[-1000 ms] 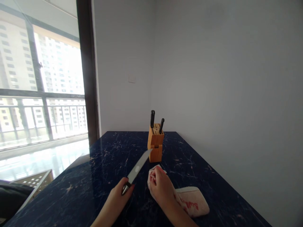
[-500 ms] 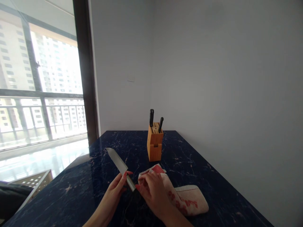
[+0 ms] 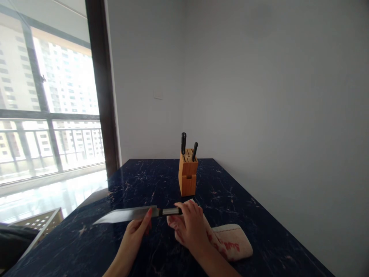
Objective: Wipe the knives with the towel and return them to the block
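A kitchen knife (image 3: 123, 215) with a broad steel blade is held nearly level above the table, its tip pointing left. My left hand (image 3: 140, 227) is closed on it, pinching the blade's heel beside the handle. At the other end, my right hand (image 3: 191, 223) is closed around a bunched white towel (image 3: 230, 242) with red print, and its fingers reach over the butt of the knife handle (image 3: 170, 211). Part of the towel is hidden beneath that hand; the rest trails to the right on the table.
Beyond my hands a wooden knife block (image 3: 188, 181) stands upright, with two black-handled knives (image 3: 183, 143) in its slots. The dark blue marbled table (image 3: 144, 179) runs along a grey wall on the right. A white latticed rack (image 3: 46, 225) stands at the lower left, near large windows.
The knife has swung from a slant to nearly level, its tip moving left and toward me. My right hand has come up with the towel to the handle's end.
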Demonstrator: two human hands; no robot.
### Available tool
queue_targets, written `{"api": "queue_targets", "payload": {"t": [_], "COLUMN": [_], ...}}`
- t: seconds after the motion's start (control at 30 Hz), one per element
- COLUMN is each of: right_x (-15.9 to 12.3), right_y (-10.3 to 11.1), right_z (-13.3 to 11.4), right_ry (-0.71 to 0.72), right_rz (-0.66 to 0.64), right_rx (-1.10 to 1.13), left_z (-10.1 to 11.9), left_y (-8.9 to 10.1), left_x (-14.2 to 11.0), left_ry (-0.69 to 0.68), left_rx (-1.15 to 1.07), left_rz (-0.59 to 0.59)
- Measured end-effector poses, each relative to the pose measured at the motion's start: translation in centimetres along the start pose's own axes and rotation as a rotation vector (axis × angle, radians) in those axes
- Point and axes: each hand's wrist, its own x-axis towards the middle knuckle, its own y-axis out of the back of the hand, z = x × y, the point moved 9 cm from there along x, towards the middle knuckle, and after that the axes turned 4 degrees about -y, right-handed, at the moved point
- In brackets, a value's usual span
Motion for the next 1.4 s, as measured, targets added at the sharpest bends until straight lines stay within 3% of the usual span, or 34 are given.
{"api": "queue_targets", "payload": {"t": [0.13,0.23,0.33,0.43,0.53,0.7,0.8,0.97,1.17,1.4], "right_x": [-0.4,-0.8,-0.5,0.1,0.3,-0.6,-1.0,-0.7,-0.4,-1.2], "right_y": [-1.0,-2.7,-2.5,-0.9,0.0,-1.1,-1.4,-1.6,-2.2,-2.5], "right_z": [1.2,0.8,1.1,1.9,1.9,-0.5,-1.8,-2.0,-0.1,-1.5], "right_ry": [-0.064,-0.016,-0.036,-0.095,-0.084,0.026,0.044,0.08,-0.028,0.07], "right_rz": [-0.008,-0.125,-0.105,0.021,0.094,-0.029,-0.085,-0.094,-0.089,-0.123], "right_rx": [0.001,-0.056,-0.137,-0.143,-0.06,0.23,0.372,0.295,0.262,0.288], "left_z": [1.4,1.0,-0.2,-1.3,-1.8,-1.9,-1.5,-1.3,-0.6,0.3], "left_y": [1.8,3.1,3.3,2.2,-0.1,-4.1,-5.1,-4.5,-2.7,-2.9], "left_x": [0.0,0.2,0.5,0.6,0.2,-1.3,-1.8,-1.4,-0.4,-0.9], "left_ry": [-0.07,-0.02,0.068,0.127,0.165,0.181,0.153,0.134,0.09,0.037], "left_rx": [0.038,0.043,-0.018,-0.072,-0.101,-0.134,-0.115,-0.071,-0.011,0.054], "left_rz": [0.097,0.188,0.217,0.162,0.024,-0.257,-0.343,-0.324,-0.226,-0.25]}}
